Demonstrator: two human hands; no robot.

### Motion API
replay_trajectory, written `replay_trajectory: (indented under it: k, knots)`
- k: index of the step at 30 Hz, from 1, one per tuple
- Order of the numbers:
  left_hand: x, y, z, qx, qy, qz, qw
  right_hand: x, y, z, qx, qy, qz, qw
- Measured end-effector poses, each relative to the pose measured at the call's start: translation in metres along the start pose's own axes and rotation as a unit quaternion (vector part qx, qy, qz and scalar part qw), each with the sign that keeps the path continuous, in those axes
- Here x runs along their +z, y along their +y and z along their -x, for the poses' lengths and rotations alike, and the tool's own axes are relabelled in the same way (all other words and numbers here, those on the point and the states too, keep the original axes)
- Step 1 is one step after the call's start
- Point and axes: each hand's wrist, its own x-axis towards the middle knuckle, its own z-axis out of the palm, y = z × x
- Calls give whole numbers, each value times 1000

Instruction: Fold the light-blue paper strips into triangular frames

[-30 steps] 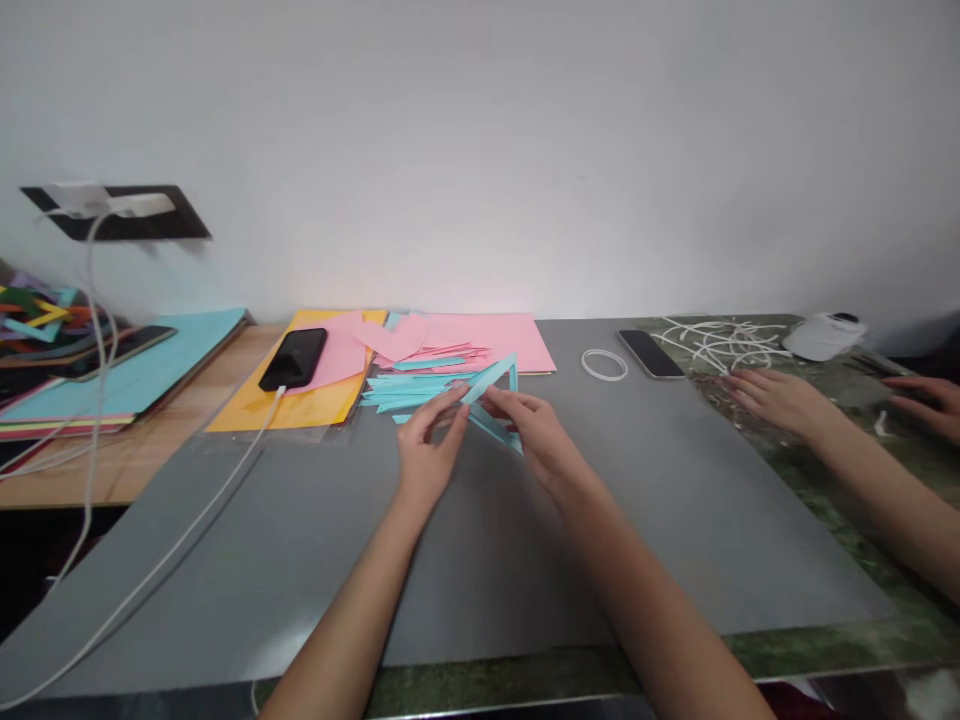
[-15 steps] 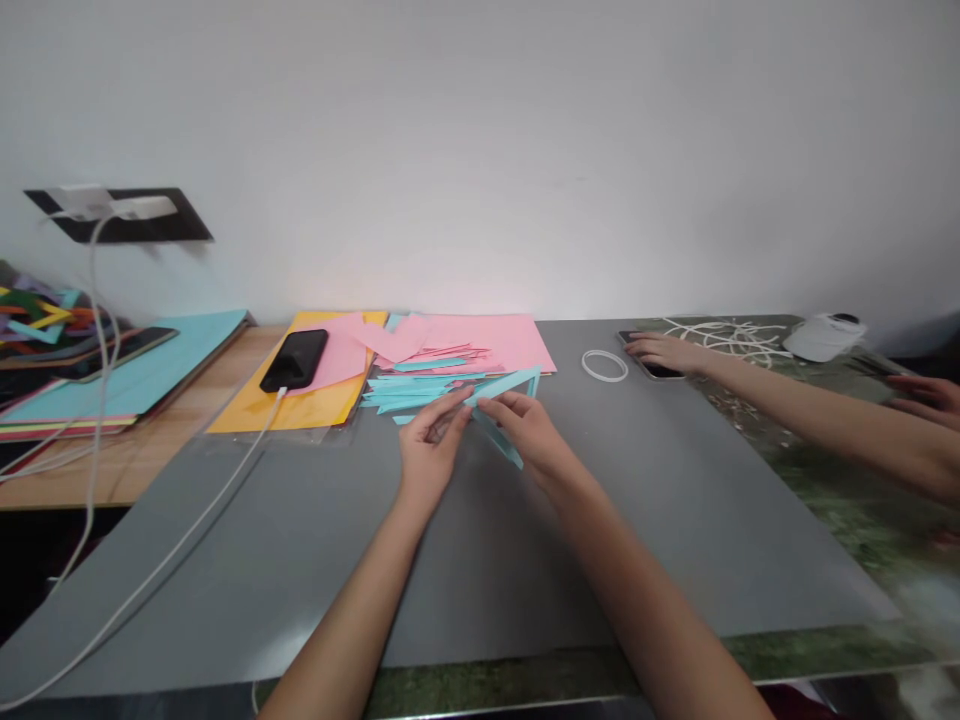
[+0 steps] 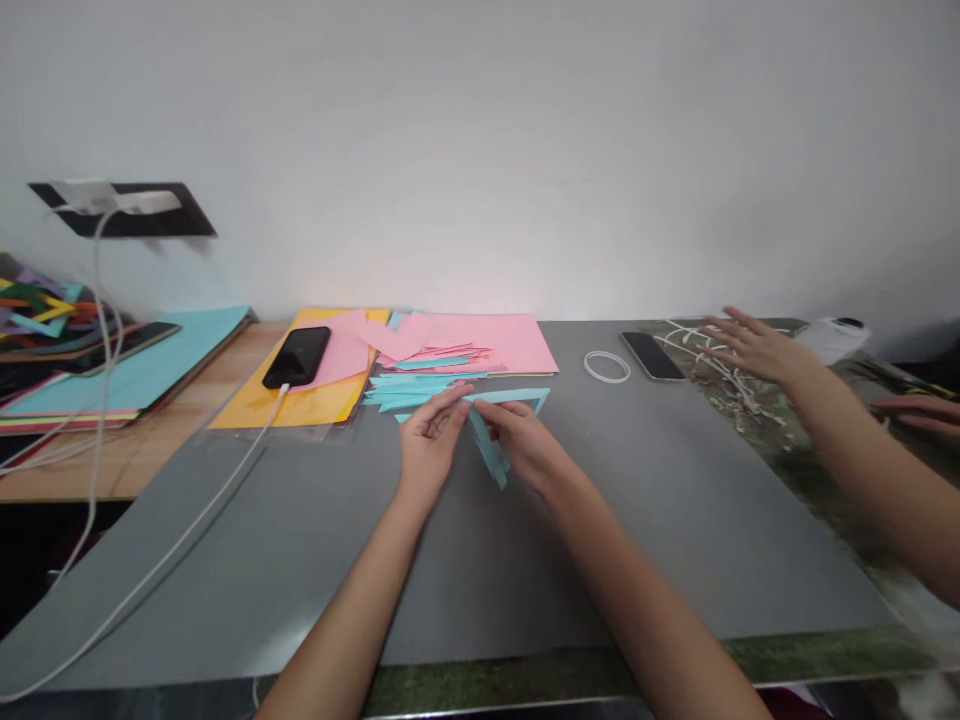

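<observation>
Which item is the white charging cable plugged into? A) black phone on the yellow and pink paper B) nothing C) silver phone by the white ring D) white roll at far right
A: the white cable runs across the grey mat up to the bottom edge of the black phone, which lies on the yellow paper.

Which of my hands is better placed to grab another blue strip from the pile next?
Probably the left hand. It sits right beside the pile of blue strips, fingertips nearly touching it. The right hand lies farther from the pile and pinches the blue paper triangle, so it would have to let go first.
</observation>
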Motion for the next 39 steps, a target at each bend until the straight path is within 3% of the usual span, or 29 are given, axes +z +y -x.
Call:
replay_trajectory:
  k: [5,11,15,19,24,28,34,39]
  knots:
    - [3,-8,0,-93,63,73,991,5,1,0,21,41,-57,997]
    - [5,-12,1,-190,-6,95,977,2,3,-3,13,79,-43,996]
    - [6,-14,2,-229,-3,148,962,4,7,-2,32,83,-30,996]
    - [8,-15,3,-240,-28,204,949,7,8,0,69,87,-62,992]
    - [8,-15,4,-245,-24,219,944,10,7,0,99,46,-119,987]
    - [8,-17,5,-249,-24,225,942,15,11,0,94,77,-141,982]
    - [11,-14,6,-250,23,243,937,21,20,0,66,121,-107,985]
    - [11,-12,7,-254,8,235,938,21,21,-1,69,129,-103,984]
